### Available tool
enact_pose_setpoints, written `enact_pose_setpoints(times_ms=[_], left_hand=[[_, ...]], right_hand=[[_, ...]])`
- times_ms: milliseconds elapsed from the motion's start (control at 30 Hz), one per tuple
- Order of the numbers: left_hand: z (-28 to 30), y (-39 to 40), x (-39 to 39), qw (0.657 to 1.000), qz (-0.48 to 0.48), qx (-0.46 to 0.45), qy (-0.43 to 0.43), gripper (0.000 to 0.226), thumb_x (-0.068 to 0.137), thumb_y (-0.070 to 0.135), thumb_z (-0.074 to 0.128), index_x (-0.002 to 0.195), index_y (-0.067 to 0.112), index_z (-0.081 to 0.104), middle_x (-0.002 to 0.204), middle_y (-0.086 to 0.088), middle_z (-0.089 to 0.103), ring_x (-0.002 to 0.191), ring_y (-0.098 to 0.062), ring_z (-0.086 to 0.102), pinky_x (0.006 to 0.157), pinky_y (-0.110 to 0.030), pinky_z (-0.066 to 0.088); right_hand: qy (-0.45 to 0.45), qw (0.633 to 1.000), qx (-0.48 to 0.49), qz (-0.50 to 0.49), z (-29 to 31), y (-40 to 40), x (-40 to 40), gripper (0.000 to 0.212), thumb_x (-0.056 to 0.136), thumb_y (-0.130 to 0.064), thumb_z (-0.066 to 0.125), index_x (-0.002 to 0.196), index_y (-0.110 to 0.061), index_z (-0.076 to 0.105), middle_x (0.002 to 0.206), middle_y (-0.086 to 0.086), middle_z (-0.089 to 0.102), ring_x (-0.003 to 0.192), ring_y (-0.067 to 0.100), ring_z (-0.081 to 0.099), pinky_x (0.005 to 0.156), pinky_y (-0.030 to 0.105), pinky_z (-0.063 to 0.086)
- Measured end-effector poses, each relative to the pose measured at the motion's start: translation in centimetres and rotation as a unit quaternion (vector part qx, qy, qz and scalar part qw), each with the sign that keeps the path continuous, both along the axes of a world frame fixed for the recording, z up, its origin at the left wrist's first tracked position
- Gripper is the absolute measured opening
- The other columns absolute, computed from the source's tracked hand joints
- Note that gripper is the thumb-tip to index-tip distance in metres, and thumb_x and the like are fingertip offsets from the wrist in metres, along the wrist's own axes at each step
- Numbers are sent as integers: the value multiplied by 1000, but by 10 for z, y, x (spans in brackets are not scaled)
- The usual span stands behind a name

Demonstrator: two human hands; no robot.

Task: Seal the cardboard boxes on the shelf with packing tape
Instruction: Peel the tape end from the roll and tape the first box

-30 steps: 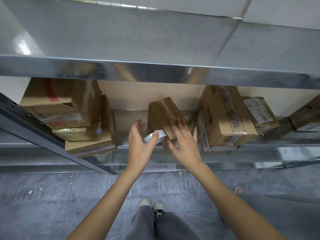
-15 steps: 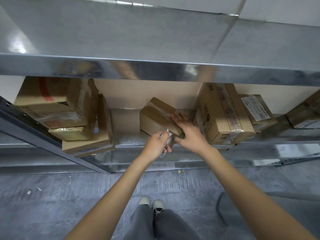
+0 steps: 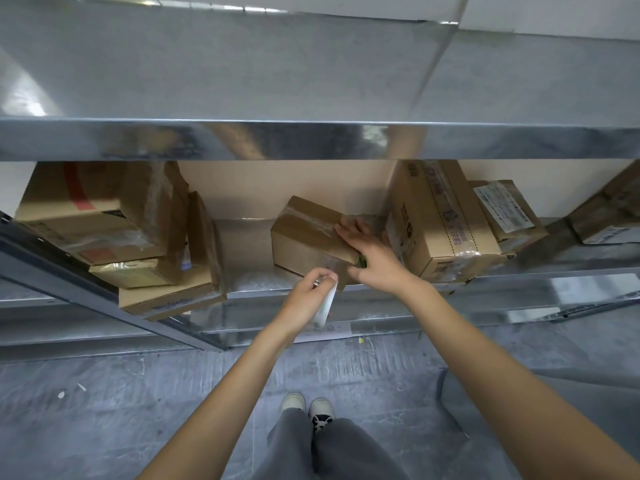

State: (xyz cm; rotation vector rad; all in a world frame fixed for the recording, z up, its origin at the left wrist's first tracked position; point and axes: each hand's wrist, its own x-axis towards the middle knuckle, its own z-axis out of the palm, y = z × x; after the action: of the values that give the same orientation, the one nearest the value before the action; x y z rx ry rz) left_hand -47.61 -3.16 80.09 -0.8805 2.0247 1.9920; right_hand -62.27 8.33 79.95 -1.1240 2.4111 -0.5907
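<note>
Since a second ago: small cardboard box (image 3: 313, 233), then tipped up on an edge with both hands loose around it, now lies flat on the metal shelf (image 3: 249, 261). Left hand (image 3: 304, 299) has dropped back toward the shelf's front lip with the roll.

Left hand: fingers curled around the packing tape roll (image 3: 325, 303), seen edge-on, just beside the box's near face. A clear strip appears to run from roll to that face; the join is too glossy to confirm.

Right hand (image 3: 375, 259): fingers narrow and fairly straight, pressed across the box's right top edge, thumb hooked round the near corner. Judgement: this pins the box so that pulling tape does not drag it off the shelf.

Box position: middle of the shelf, in the gap between the leaning stack of boxes (image 3: 114, 230) on the left and the large printed carton (image 3: 446, 216) just beside it on the right. A shiny tape band already crosses its top.

Step in hand, as judged: drawing tape down over the front edge.
</note>
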Motion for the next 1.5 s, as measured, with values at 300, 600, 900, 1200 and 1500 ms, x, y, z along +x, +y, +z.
enact_pose_setpoints(times_ms=[300,600,900,1200,1500], left_hand=[[7,10,3,996,21,70,-58,34,99,44,47,110,15,57,90,0,54,69,-20,60,54,-20,47],[2,9,-3,998,45,-45,24,26,96,25,55,119,14,54,94,7,64,100,-17,57,81,-24,40],[0,-6,-9,990,-43,-113,71,56,92,24,52,133,60,37,71,4,61,72,-15,56,70,-27,41],[-11,-15,-11,994,-56,-41,84,60,75,30,54,123,65,44,84,-8,54,74,-19,48,75,-31,40],[-12,-19,-9,990,-83,-81,84,59,72,47,49,127,67,39,70,-10,43,64,-21,41,70,-32,37]], right_hand=[[-14,1000,21,6,4,-3,-4,82,84,-11,59,154,-30,19,162,-14,4,148,13,-11,114,56,-5],[-29,999,22,5,6,-3,-3,81,87,-10,58,154,-30,17,161,-14,3,148,14,-11,116,51,7],[-12,1000,20,0,1,-3,-2,84,86,-10,60,154,-29,14,163,-7,3,149,16,-9,116,53,4],[4,977,1,-212,-57,25,40,85,90,-14,63,154,-14,6,159,6,17,142,26,27,108,36,35],[96,955,168,-223,-76,3,18,54,94,2,45,145,-10,32,142,16,38,124,32,44,93,41,45]])
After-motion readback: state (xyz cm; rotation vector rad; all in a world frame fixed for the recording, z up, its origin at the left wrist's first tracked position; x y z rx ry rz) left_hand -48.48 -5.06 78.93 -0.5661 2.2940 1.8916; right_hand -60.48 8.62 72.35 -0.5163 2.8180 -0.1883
